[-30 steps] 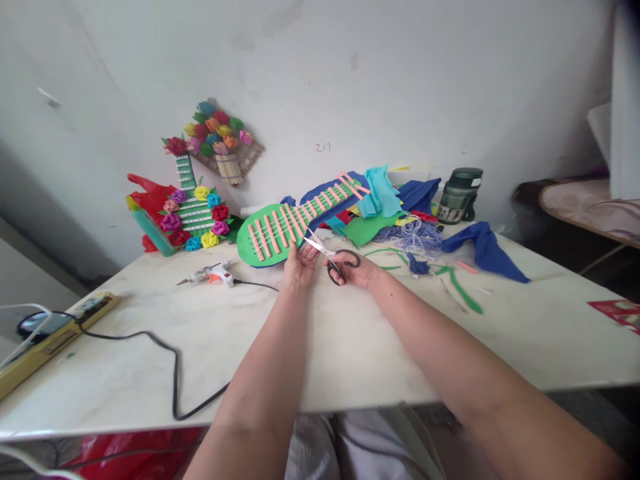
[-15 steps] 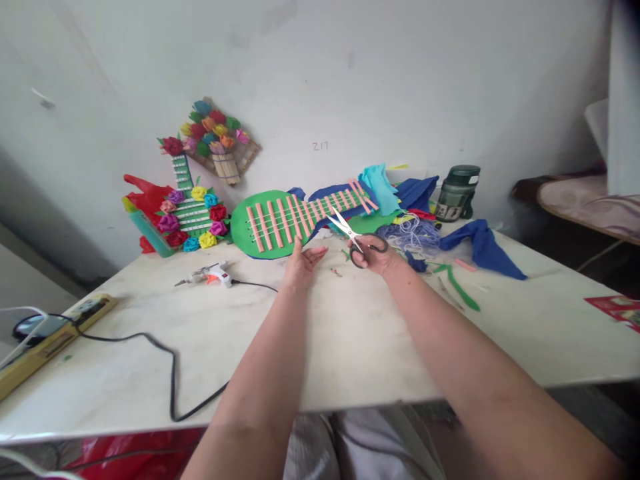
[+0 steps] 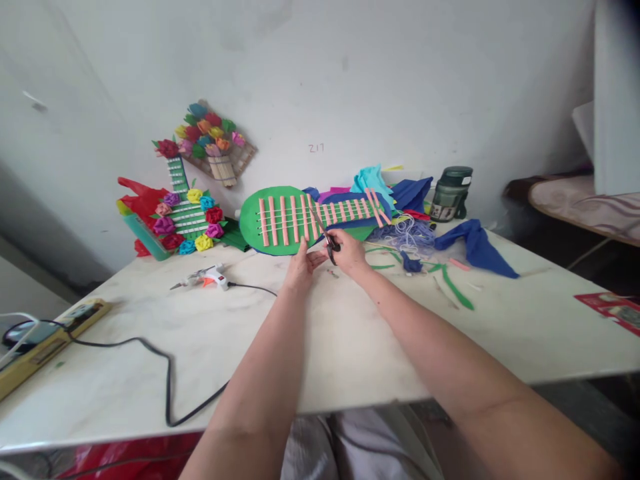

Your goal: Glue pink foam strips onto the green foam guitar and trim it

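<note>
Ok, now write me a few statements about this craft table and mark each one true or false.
1. The right hand holds scissors up against the green guitar-shaped craft. True.
2. The left hand grips the glue gun. False: the glue gun lies on the table, apart from that hand and to its left.
3. A dark green flask stands near the wall, beyond the scraps. True.
4. The blue cloth lies left of the glue gun. False: it lies to the right of both hands.
</note>
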### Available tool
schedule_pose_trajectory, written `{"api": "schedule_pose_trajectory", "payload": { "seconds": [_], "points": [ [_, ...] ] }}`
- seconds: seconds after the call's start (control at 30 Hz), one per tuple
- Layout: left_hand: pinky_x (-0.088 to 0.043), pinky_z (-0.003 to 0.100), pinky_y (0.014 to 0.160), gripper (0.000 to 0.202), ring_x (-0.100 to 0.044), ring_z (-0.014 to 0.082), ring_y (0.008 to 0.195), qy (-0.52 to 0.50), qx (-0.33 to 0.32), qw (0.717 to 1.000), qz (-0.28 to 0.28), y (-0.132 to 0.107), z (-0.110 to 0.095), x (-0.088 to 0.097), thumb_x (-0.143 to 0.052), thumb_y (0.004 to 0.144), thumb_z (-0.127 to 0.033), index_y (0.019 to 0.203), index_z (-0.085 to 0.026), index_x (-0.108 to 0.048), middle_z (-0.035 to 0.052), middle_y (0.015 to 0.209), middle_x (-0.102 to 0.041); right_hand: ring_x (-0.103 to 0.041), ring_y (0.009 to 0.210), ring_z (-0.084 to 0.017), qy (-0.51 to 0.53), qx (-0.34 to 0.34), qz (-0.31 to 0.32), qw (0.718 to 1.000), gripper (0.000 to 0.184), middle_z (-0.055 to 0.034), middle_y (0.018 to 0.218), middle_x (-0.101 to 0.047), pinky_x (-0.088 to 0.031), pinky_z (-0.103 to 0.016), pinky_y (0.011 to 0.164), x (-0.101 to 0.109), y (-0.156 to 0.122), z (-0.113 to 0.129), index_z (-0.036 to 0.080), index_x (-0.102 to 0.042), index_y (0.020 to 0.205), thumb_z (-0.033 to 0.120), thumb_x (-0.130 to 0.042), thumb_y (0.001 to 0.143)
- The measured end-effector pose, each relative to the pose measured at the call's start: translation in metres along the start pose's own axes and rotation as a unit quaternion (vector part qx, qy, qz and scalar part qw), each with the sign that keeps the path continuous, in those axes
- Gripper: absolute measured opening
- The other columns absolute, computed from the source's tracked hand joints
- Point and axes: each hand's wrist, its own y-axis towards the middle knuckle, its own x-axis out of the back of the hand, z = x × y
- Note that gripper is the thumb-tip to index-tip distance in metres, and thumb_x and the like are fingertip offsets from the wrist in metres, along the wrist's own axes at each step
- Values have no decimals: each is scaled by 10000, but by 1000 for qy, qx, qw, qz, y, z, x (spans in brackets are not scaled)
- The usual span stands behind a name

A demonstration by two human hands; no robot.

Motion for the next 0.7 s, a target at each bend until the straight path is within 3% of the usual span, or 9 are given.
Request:
{"api": "schedule_pose_trajectory", "payload": {
  "seconds": [0.27,0.47,0.7],
  "points": [
    [-491,411,875,633,-709,243,693,41,3,999,29,-2,-1,1,-397,924,-501,1393,-77,-362,140,738,-724,-632,800,-204,-110,2,-80,991,296,-20,831,-711,-434,-283,688,8,7,-13,231,-653,1010,274,-575,728],
    [-504,368,857,561,-704,217,686,38,-27,999,4,0,-1,8,-416,919,-499,1288,-84,-496,132,746,-724,-631,748,-208,-170,-34,-87,981,255,-27,736,-706,-400,-274,653,8,3,-14,241,-672,970,355,-554,775],
    [-467,349,933,450,-692,196,895,-26,-52,998,-20,3,-2,7,-404,952,-387,1325,-152,-495,168,1159,-662,-621,753,-186,-97,-43,-33,994,294,1,726,-690,-397,-258,634,-5,-9,-1,248,-666,889,495,-587,749]
  ]
}}
